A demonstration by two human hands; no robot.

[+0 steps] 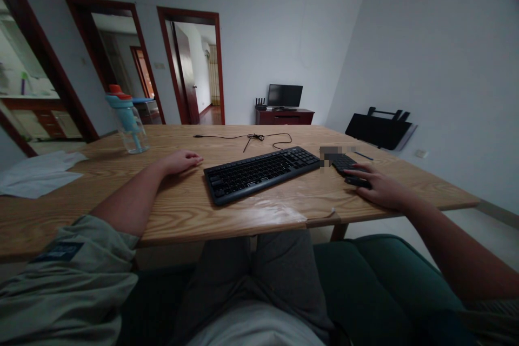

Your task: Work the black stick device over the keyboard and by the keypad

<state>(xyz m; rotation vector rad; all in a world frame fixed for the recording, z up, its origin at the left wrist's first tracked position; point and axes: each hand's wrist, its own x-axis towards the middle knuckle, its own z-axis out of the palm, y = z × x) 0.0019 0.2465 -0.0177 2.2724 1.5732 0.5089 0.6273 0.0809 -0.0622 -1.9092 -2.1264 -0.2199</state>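
Left hand (180, 162) rests beside keyboard (261, 173); right hand (381, 186) covers mouse (357, 181).

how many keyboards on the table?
2. A full-size black keyboard lies in the middle of the table, apart from the left hand. A second, smaller black keyboard lies to its right, partly blurred, with the right hand at its near end.

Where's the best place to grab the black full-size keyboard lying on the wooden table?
Probably by its two short ends, a hand at each, coming from above: the black keyboard lies flat and long, angled across the wooden table, with free space at both ends.
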